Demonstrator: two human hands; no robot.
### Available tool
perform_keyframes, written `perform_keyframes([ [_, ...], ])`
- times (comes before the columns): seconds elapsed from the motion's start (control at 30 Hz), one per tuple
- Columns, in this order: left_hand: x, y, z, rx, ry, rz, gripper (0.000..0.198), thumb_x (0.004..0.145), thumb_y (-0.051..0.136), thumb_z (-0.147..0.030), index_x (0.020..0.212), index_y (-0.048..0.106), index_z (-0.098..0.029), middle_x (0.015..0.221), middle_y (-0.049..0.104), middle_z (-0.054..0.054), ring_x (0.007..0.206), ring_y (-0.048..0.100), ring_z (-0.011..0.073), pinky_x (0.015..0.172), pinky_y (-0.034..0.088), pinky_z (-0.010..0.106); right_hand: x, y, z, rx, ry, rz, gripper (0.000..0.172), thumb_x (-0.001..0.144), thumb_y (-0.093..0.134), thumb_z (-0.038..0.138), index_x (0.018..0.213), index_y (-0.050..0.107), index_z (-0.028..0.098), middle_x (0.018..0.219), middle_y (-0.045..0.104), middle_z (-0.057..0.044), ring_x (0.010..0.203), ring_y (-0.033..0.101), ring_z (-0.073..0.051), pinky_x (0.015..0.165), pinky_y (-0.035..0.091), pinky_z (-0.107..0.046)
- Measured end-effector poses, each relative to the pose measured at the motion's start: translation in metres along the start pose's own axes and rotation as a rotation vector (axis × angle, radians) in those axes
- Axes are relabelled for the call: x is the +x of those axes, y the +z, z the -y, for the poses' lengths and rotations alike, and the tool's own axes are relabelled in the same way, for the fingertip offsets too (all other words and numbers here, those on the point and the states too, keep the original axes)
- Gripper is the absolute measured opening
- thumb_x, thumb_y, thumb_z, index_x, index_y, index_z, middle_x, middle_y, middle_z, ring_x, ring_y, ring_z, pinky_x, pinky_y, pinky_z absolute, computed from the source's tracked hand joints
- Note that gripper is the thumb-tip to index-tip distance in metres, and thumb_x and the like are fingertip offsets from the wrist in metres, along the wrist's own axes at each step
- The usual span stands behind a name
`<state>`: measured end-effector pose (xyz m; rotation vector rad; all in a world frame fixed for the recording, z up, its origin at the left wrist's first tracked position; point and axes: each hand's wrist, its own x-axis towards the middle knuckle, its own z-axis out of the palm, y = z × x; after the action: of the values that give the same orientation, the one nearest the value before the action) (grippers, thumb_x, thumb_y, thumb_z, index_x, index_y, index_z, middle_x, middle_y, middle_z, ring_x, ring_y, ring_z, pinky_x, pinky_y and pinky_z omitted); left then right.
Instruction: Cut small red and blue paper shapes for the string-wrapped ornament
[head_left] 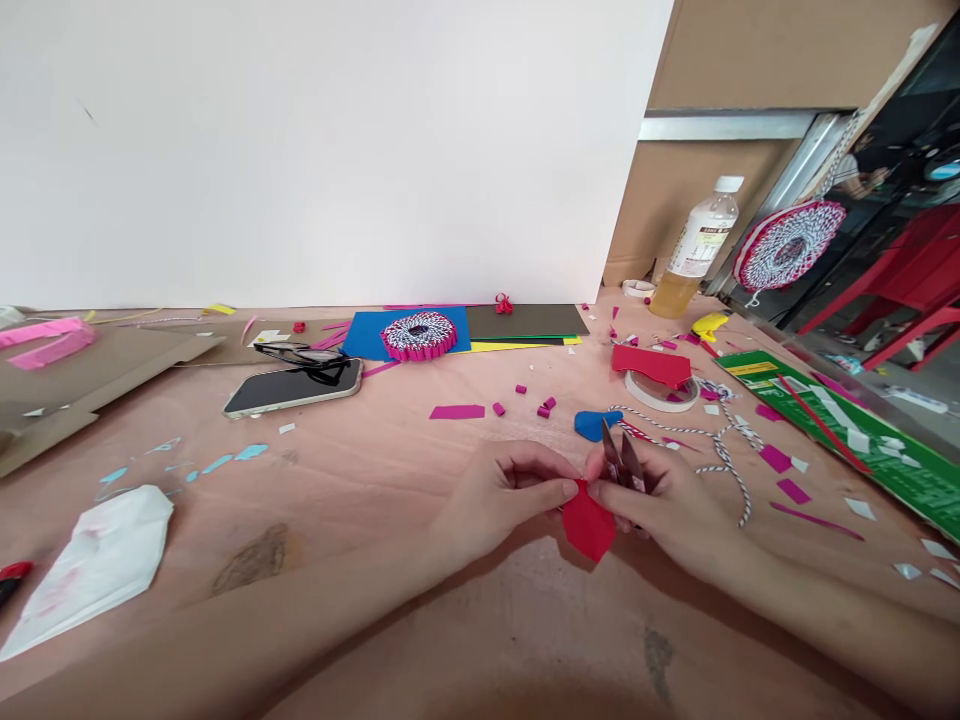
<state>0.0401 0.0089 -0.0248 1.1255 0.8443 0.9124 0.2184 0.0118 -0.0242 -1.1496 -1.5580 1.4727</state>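
Note:
Between my two hands is a small red paper piece (589,522), pinched at its upper edge and hanging with a pointed lower end. My left hand (510,497) grips it with thumb and forefinger. My right hand (660,495) pinches the same edge close beside, and also has a pair of scissors (626,462) tucked in it, blades pointing up. Just beyond the blades lies a blue paper piece (595,425) by a black-and-white twisted cord (724,455). A larger red paper scrap (651,366) rests on a roll of tape (661,392) farther back.
A phone (294,388) with glasses (300,354) on it lies left, near a white tissue (101,560). At the back, a round woven ornament (420,335) sits on blue paper (364,333). A bottle (696,248) and green board (847,440) stand right among paper scraps.

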Motion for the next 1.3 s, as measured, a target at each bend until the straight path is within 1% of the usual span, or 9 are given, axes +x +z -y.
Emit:
perform_keyframes([
  [0.17, -0.001, 0.002, -0.003, 0.025, -0.053, 0.036, 0.014, 0.078, 0.064, -0.025, 0.077, 0.071, -0.013, 0.071, 0.067, 0.002, 0.063, 0.059, 0.0105, 0.059, 0.047, 0.018, 0.000, 0.001, -0.003, -0.066, -0.123, -0.012, 0.008, 0.075, 0.053, 0.014, 0.070, 0.055, 0.020, 0.061, 0.048, 0.006, 0.052, 0.040, -0.008, 0.048, 0.029, -0.022],
  [0.27, 0.001, 0.002, -0.002, 0.046, -0.094, 0.048, 0.015, 0.078, 0.065, -0.026, 0.078, 0.071, -0.013, 0.073, 0.068, 0.003, 0.065, 0.059, 0.0108, 0.061, 0.047, 0.019, -0.002, 0.002, -0.004, -0.142, -0.170, -0.031, 0.009, 0.077, 0.052, 0.016, 0.070, 0.055, 0.019, 0.061, 0.047, 0.005, 0.057, 0.040, -0.010, 0.051, 0.030, -0.022],
  [0.43, 0.002, 0.001, -0.002, 0.040, -0.096, 0.039, 0.016, 0.075, 0.067, -0.028, 0.073, 0.072, -0.012, 0.067, 0.066, 0.003, 0.059, 0.057, 0.0100, 0.058, 0.047, 0.019, -0.003, 0.003, -0.004, -0.170, -0.135, -0.036, 0.008, 0.078, 0.051, 0.017, 0.072, 0.056, 0.019, 0.065, 0.052, 0.003, 0.061, 0.045, -0.011, 0.054, 0.035, -0.022],
  [0.63, 0.002, 0.001, -0.002, 0.002, -0.098, 0.051, 0.018, 0.076, 0.066, -0.029, 0.080, 0.073, -0.013, 0.071, 0.068, 0.004, 0.059, 0.058, 0.0098, 0.060, 0.048, 0.020, -0.003, 0.002, -0.008, -0.185, -0.152, -0.083, 0.008, 0.076, 0.052, 0.014, 0.074, 0.058, 0.020, 0.068, 0.055, 0.002, 0.062, 0.048, -0.012, 0.056, 0.037, -0.022],
  [0.83, 0.004, 0.000, 0.002, -0.002, -0.143, 0.062, 0.015, 0.075, 0.067, -0.023, 0.084, 0.073, -0.014, 0.081, 0.071, 0.006, 0.071, 0.063, 0.0133, 0.067, 0.048, 0.022, -0.005, 0.002, -0.011, -0.237, -0.162, -0.098, 0.009, 0.077, 0.051, 0.015, 0.077, 0.058, 0.020, 0.066, 0.052, 0.003, 0.061, 0.045, -0.012, 0.053, 0.036, -0.022],
  [0.97, 0.003, -0.002, 0.005, 0.116, -0.102, 0.019, 0.015, 0.072, 0.069, -0.021, 0.084, 0.072, -0.013, 0.084, 0.072, 0.008, 0.076, 0.064, 0.0173, 0.068, 0.048, 0.024, -0.005, 0.003, -0.011, -0.242, -0.141, -0.121, 0.007, 0.077, 0.052, 0.016, 0.077, 0.058, 0.019, 0.067, 0.053, 0.002, 0.061, 0.046, -0.012, 0.054, 0.037, -0.022],
  [1.07, 0.001, 0.000, 0.006, 0.159, -0.067, -0.007, 0.013, 0.074, 0.066, -0.022, 0.082, 0.073, -0.014, 0.083, 0.072, 0.007, 0.076, 0.064, 0.0181, 0.068, 0.049, 0.025, -0.005, 0.004, -0.008, -0.209, -0.097, -0.104, 0.006, 0.079, 0.053, 0.022, 0.079, 0.059, 0.019, 0.067, 0.055, 0.001, 0.061, 0.048, -0.013, 0.054, 0.037, -0.023],
  [1.17, -0.002, 0.002, 0.006, 0.198, -0.004, -0.030, 0.014, 0.077, 0.064, -0.021, 0.086, 0.073, -0.017, 0.087, 0.072, 0.005, 0.082, 0.065, 0.0196, 0.072, 0.049, 0.026, -0.005, 0.004, -0.006, -0.186, -0.054, -0.089, 0.010, 0.078, 0.059, 0.029, 0.079, 0.060, 0.019, 0.069, 0.057, 0.000, 0.062, 0.050, -0.014, 0.055, 0.039, -0.025],
  [1.3, -0.005, 0.005, 0.005, 0.312, 0.060, -0.064, 0.017, 0.079, 0.061, -0.022, 0.090, 0.074, -0.020, 0.086, 0.073, 0.004, 0.085, 0.064, 0.0211, 0.073, 0.049, 0.027, -0.005, 0.002, -0.008, -0.179, -0.028, -0.097, 0.013, 0.075, 0.062, 0.031, 0.080, 0.063, 0.019, 0.072, 0.061, -0.002, 0.065, 0.053, -0.016, 0.058, 0.042, -0.027],
])
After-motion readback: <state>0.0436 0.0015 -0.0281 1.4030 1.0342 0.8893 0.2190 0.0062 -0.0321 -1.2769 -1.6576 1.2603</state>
